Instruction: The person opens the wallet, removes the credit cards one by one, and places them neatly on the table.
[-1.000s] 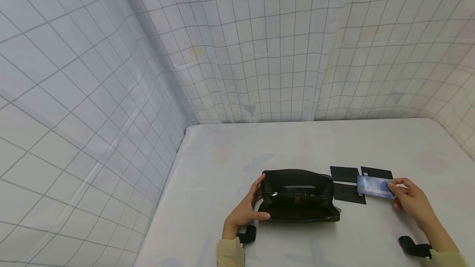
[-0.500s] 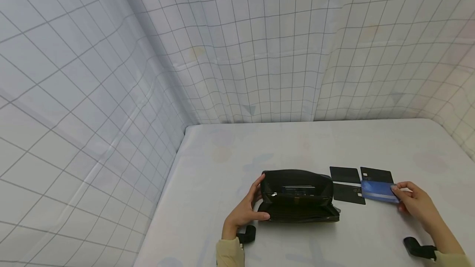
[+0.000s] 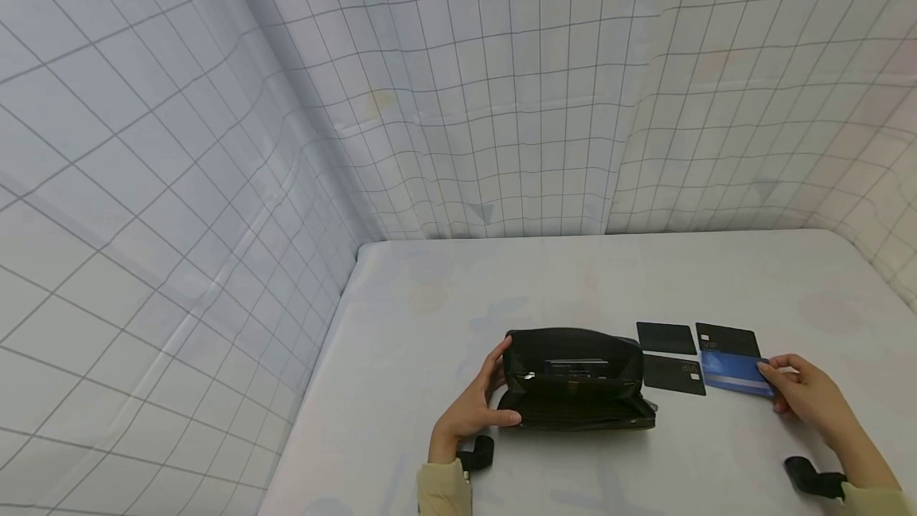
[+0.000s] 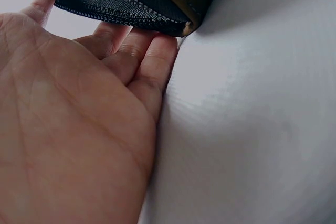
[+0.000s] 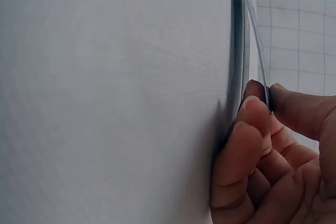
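In the head view, a person's left hand point(image 3: 474, 404) is holding the left end of a black wallet point(image 3: 573, 400), which is lying wide open on the white table point(image 3: 430, 317). The thumb is pressing the front edge, and the other fingers are reaching round to the back. The right hand point(image 3: 805, 388) is pinching the right end of a blue card point(image 3: 731, 365), with only a thin gap between finger and thumb. That card is sitting just below a black card point(image 3: 727, 336) with "VIP" on it, and two more black cards point(image 3: 666, 338) point(image 3: 673, 373) are lying to its left, near the wallet. I cannot tell if the blue card is being put down or picked up. Either way, going gently seems best: pinching just the edge, moving slowly and not bumping the black cards. The left hand should be staying calm so the wallet is not sliding. The left wrist view is showing what the head view is hiding: bent fingers touching a bottom corner of the wallet, and a bumpy edge point(image 4: 100, 18) that looks like a zip. The right wrist view is showing the blue card from its side, leaning, with its pinched end up off the table; from above, it is looking nearly flat.
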`<state>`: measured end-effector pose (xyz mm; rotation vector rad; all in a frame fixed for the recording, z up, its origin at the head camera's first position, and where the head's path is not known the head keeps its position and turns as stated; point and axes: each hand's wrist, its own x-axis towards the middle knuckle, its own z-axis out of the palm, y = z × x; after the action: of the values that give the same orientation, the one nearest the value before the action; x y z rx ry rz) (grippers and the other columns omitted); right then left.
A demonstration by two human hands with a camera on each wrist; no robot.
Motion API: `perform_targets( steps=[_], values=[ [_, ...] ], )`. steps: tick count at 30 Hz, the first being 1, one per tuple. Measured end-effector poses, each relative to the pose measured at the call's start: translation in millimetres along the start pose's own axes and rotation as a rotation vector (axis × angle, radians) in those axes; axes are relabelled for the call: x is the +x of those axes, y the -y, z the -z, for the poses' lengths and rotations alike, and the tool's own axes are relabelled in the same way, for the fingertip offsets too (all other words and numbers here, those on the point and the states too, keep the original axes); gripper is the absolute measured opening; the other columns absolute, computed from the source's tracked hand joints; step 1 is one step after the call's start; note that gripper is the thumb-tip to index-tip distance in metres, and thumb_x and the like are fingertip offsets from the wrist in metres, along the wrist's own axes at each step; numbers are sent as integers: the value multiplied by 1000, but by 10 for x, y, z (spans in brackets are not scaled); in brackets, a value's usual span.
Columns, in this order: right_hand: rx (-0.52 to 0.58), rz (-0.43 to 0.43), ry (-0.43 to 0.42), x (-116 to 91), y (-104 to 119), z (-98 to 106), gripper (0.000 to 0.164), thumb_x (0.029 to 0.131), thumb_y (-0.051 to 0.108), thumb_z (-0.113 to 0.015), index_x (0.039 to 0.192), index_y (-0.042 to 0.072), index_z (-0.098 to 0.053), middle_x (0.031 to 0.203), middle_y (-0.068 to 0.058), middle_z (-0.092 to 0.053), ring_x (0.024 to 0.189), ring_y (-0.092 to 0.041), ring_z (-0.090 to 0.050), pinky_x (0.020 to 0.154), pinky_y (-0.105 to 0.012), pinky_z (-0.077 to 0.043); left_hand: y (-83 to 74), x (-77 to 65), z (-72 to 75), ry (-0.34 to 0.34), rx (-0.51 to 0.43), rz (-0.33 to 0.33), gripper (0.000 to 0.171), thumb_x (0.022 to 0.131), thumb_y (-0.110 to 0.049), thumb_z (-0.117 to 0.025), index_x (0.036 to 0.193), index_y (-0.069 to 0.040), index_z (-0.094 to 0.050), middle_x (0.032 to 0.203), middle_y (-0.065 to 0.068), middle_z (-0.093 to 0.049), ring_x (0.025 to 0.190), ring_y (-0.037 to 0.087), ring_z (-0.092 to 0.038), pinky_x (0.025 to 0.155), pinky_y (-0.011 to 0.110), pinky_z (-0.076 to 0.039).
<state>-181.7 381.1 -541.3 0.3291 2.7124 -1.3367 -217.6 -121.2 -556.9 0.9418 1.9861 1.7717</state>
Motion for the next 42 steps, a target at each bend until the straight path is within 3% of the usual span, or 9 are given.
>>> perform_targets(
  steps=[9,15,20,29,42],
  values=[
    [-47,-44,-2,38,-20,28,60,98,48,-41,113,-10,-42,63,-2,-54,55,-18,-52,47,-28,-45,-21,5,3,3,-11,7,103,82,-36,-76,154,-27,-3,152,8,-23,135,24,-30,109,39,-25],
    [-85,-62,-28,61,-35,26,61,98,47,-44,110,-13,-44,64,-2,-54,55,-18,-53,47,-29,-46,-265,7,-16,17,-10,5,105,83,-31,-75,154,-12,0,151,19,-21,134,34,-28,109,47,-24],
    [-103,-81,-32,71,-28,17,64,96,49,-46,109,-14,-44,65,-2,-53,54,-17,-52,47,-29,-46,-379,5,-24,25,-14,20,105,84,-31,-75,153,-9,0,151,20,-20,134,35,-28,109,49,-23],
    [-134,-112,-52,95,-13,-1,60,95,49,-51,102,-11,-47,63,-2,-53,52,-15,-50,47,-30,-45,-364,3,-30,12,-24,16,103,83,-30,-75,154,-11,-1,151,19,-21,134,35,-29,108,51,-23],
    [-175,-94,-49,98,-22,-1,57,93,48,-55,96,-8,-48,62,-2,-52,50,-16,-51,46,-31,-45,-332,-9,-30,24,-22,12,105,83,-32,-76,154,-13,0,151,18,-21,134,32,-29,109,45,-24]
  ],
)
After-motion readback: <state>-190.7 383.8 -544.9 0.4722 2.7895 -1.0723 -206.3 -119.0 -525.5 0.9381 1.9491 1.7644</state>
